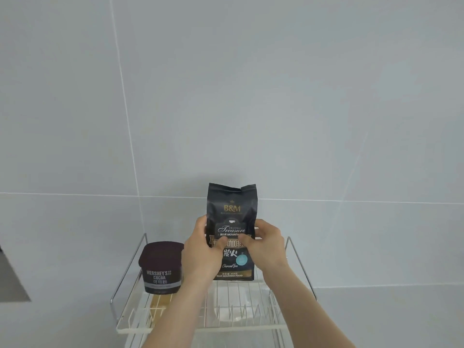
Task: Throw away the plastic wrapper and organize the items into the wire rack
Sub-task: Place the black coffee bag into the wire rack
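Two hands meet low in the centre of the frame, both wrapped around one black coffee bag that stands upright on the top shelf of the white wire rack. Our left hand clasps the bag's left edge, thumb pressed across the front label and the other fingers hidden behind the bag. Our right hand grips the right edge in the same way, its thumb lying over the printed band in the middle of the label. The bag reads B&M at the top, then Treasure Blue Mountain, with a pale blue round mark and the words Charcoal fire lower down; its crimped top edge rises above our fingers. Its base seems to sit on the shelf wires, though we cannot tell for sure whether it rests there or hangs just above them.

Just left of the bag, in the lower left of the centre, a dark brown Hershey's Cocoa tub stands upright on the same shelf, apart from the bag and close to our left wrist. Chrome side rails rise at both ends of the shelf. Behind everything, large pale grey wall tiles fill the upper frame.
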